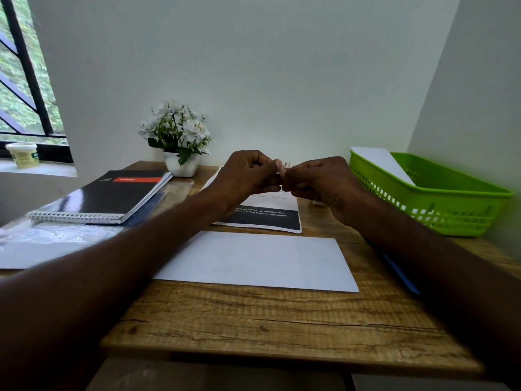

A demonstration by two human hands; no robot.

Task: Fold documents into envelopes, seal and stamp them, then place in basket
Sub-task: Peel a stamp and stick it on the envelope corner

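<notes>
A white envelope (pixel 259 261) lies flat on the wooden desk (pixel 267 328) in front of me. Above and beyond it my left hand (pixel 248 176) and my right hand (pixel 324 182) meet fingertip to fingertip, both with curled fingers pinching a tiny pale piece (pixel 285 165), apparently a stamp or sticker, too small to tell for sure. Under the hands lies a printed sheet (pixel 267 218) with a black band and white text. A green plastic basket (pixel 451 210) stands at the right with a white envelope (pixel 383 162) leaning inside it.
A black spiral notebook (pixel 104 196) lies at the left on clear plastic sleeves (pixel 56 235). A white pot of white flowers (pixel 180 142) stands at the back by the wall. A blue pen (pixel 400 272) lies under my right forearm. A tub (pixel 22 153) sits on the windowsill.
</notes>
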